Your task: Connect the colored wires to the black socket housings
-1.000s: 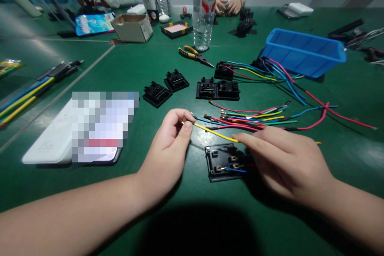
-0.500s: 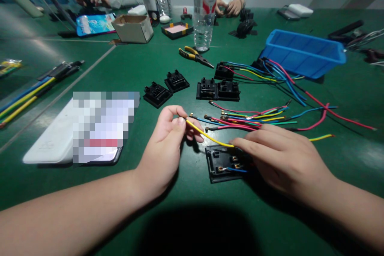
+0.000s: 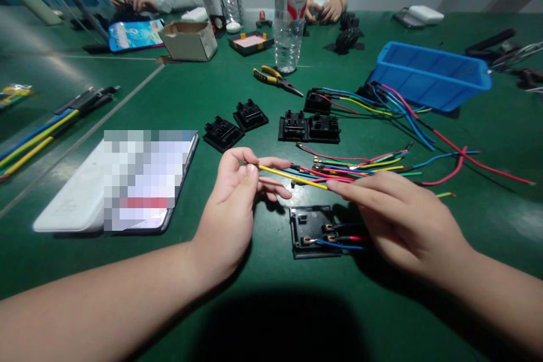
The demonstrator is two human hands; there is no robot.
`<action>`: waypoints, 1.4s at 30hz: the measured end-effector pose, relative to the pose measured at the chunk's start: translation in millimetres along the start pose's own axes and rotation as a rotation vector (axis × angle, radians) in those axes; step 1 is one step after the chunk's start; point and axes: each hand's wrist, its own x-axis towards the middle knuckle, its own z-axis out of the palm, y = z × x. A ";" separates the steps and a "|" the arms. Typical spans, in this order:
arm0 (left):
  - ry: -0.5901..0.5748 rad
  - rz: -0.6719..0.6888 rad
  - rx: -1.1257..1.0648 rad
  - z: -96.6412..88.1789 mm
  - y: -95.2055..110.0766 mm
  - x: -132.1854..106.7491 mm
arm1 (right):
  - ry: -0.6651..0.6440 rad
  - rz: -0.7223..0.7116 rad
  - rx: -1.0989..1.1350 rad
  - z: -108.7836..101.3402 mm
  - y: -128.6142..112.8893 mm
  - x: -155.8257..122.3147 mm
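Observation:
A yellow wire [image 3: 292, 176] stretches nearly straight between my two hands. My left hand [image 3: 240, 198] pinches its left end between thumb and forefinger, the other fingers held apart. My right hand [image 3: 403, 215] grips it farther along, with fingertips pressed together. Below the wire lies a black plastic socket panel [image 3: 311, 226], back side up, with blue and red wires attached that run under my right hand. Just behind my hands, a bundle of loose coloured wires [image 3: 352, 169] with metal terminals lies on the table.
Several black panels [image 3: 223, 133] lie beyond my hands, near yellow-handled pliers [image 3: 278, 80]. A blue bin [image 3: 432, 76] stands at back right, a water bottle [image 3: 291, 17] at back centre. Two phones [image 3: 72, 192] lie at left. Two people [image 3: 326, 0] sit across the green table [image 3: 148, 294].
The yellow wire has gone from sagging to nearly straight. My right hand has risen slightly off the panel, baring more of its terminals and wires.

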 end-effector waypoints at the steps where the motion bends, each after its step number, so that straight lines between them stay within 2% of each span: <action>1: -0.003 -0.001 0.000 0.0 -0.4 0.1 | 0.006 -0.001 -0.023 0.2 0.9 -0.1; 6: -0.034 0.000 0.045 -0.7 -0.2 -1.0 | 0.039 0.016 -0.098 0.8 2.8 -1.1; 18: -0.075 0.021 0.066 2.1 0.1 -5.4 | 0.070 -0.019 -0.118 -2.4 1.3 -1.0; 32: 0.152 -0.106 -0.080 0.7 1.0 8.4 | 0.077 0.077 -0.036 2.7 1.6 -0.9; 42: 0.138 -0.093 -0.070 1.0 1.4 5.8 | 0.010 0.004 -0.123 1.7 4.3 -1.7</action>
